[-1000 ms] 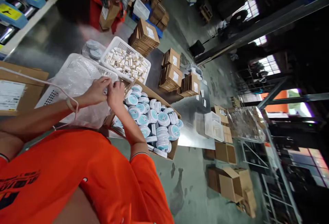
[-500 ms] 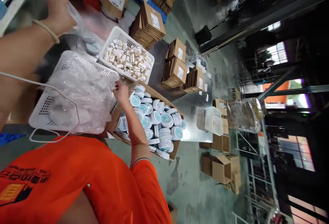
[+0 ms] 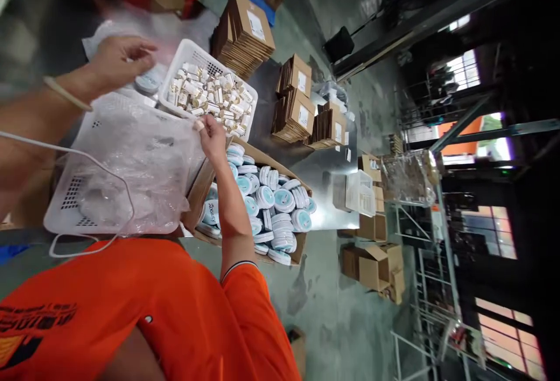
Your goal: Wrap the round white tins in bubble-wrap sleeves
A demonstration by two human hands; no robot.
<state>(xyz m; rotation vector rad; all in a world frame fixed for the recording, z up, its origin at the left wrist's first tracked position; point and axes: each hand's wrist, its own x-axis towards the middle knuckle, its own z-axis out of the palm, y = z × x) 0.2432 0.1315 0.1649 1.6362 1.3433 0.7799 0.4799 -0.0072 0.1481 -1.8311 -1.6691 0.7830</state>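
Note:
My left hand (image 3: 122,61) hovers over the far side of the work table, thumb and fingers apart, with nothing between them. Beneath and beyond it lie crumpled clear plastic (image 3: 102,34) and a round white tin (image 3: 149,80). My right hand (image 3: 212,136) pinches the edge of clear bubble wrap at the corner of a white basket (image 3: 56,217). That basket is heaped with bubble wrap (image 3: 135,159). Next to it stands a second white basket (image 3: 168,72) full of small labelled bottles (image 3: 219,98). An open carton (image 3: 249,150) under my right forearm holds several round white-and-blue tins (image 3: 284,200).
Stacks of flat brown cartons (image 3: 247,34) stand along the metal table (image 3: 324,188). A white cable (image 3: 100,165) crosses the bubble wrap basket. Farther off are a white bin (image 3: 361,193) and open boxes (image 3: 371,270) on the floor. Part of a person in red shows at the top.
My left hand has let go of the clear plastic and moved right, toward the bottle basket. My right hand has risen slightly at the basket corner. The whole view has shifted a little.

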